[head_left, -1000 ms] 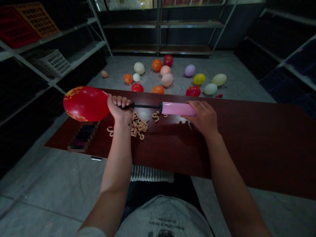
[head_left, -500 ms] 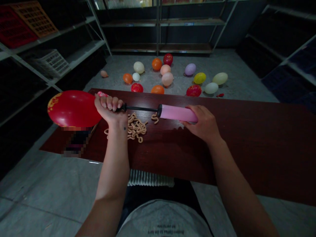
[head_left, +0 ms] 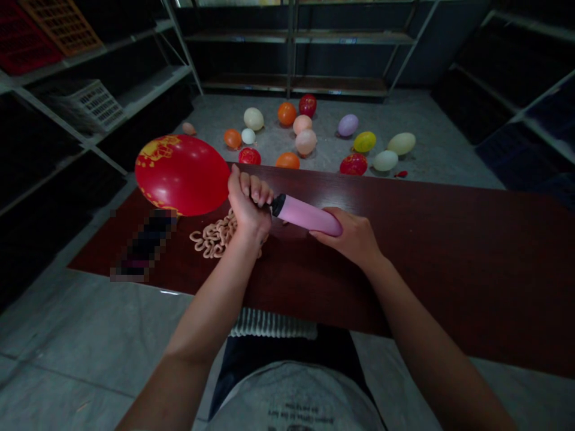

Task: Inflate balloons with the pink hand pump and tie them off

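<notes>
My left hand (head_left: 250,200) is wrapped round the black handle end of a pink balloon pump (head_left: 305,214). At that same hand, an inflated red balloon (head_left: 182,176) with yellow print sticks out to the left; its neck is hidden by the fingers. My right hand (head_left: 353,236) grips the far end of the pink barrel. No black rod shows between the barrel and my left hand. Below my left wrist, a pile of tan curly pieces (head_left: 213,238) lies on the dark red-brown table (head_left: 449,257), partly covered by the wrist.
A blurred dark flat object (head_left: 146,245) lies at the table's left end. Beyond the far edge, several balloons rest on the floor, among them a purple one (head_left: 348,125) and a yellow one (head_left: 364,142). Shelves (head_left: 233,82) stand behind, with a white crate (head_left: 94,105) at left.
My left hand has moved right with the red balloon, and the pump's black rod has slid into the barrel. My right hand has shifted slightly left and down; the pump now tilts more.
</notes>
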The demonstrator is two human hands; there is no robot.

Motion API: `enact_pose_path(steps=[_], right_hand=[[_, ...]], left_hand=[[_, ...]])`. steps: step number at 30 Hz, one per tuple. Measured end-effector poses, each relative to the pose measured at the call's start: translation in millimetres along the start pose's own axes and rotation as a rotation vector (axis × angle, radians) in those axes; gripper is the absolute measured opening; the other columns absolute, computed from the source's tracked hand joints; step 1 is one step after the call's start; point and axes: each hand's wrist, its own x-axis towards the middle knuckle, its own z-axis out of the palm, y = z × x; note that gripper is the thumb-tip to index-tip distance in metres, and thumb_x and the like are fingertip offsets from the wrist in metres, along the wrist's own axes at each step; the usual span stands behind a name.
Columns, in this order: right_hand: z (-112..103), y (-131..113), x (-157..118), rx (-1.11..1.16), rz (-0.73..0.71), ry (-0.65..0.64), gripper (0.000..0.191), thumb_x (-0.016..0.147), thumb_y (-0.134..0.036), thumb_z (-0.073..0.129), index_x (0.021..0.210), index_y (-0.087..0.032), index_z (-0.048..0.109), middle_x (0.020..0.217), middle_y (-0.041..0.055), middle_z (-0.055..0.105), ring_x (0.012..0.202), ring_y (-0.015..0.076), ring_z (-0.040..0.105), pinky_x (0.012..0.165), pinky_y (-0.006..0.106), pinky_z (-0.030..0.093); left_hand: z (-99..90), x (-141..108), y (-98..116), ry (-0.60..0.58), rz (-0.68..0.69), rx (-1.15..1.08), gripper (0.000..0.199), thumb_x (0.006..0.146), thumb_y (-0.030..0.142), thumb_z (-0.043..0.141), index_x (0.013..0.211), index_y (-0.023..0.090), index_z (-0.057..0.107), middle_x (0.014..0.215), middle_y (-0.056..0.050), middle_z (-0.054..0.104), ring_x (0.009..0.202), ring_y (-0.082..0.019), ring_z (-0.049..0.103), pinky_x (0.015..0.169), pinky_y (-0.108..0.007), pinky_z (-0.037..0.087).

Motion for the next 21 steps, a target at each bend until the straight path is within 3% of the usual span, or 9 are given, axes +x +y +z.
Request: enact_pose_path(steps=[9, 15, 21], right_hand=[[-12, 1, 10, -0.17, -0.041, 0.036, 0.065, 0.08, -0.071, 0.056, 0.121, -0.021, 0.064, 0.112, 0.0093, 0.072, 0.096, 0.0271, 0.068, 0.081, 0.036, 0.051], [-20, 23, 4, -0.255, -0.045, 0.085, 0.061, 0.082, -0.066, 0.056, 0.127, -0.024, 0.06, 0.12, 0.0097, 0.068, 0.105, 0.0289, 0.065, 0.088, 0.039, 0.05], [-31, 44, 4, -0.33, -0.07, 0.179, 0.053, 0.086, -0.057, 0.058, 0.128, -0.024, 0.058, 0.121, 0.0104, 0.066, 0.109, 0.0298, 0.062, 0.091, 0.045, 0.049]], left_hand=[[-13.0, 16, 15, 0.071, 0.013, -0.047, 0.051, 0.099, 0.033, 0.042, 0.056, 0.019, 0.018, 0.045, 0.006, 0.02, 0.034, -0.006, 0.022, 0.037, -0.022, 0.025], [-29.3, 31, 31, 0.066, 0.096, -0.133, 0.045, 0.097, 0.021, 0.035, 0.056, 0.02, 0.017, 0.045, 0.005, 0.02, 0.033, -0.007, 0.021, 0.037, -0.023, 0.024], [-43.2, 41, 53, 0.065, 0.153, -0.15, 0.045, 0.097, 0.021, 0.031, 0.054, 0.019, 0.017, 0.041, 0.004, 0.02, 0.033, -0.008, 0.021, 0.038, -0.024, 0.023]])
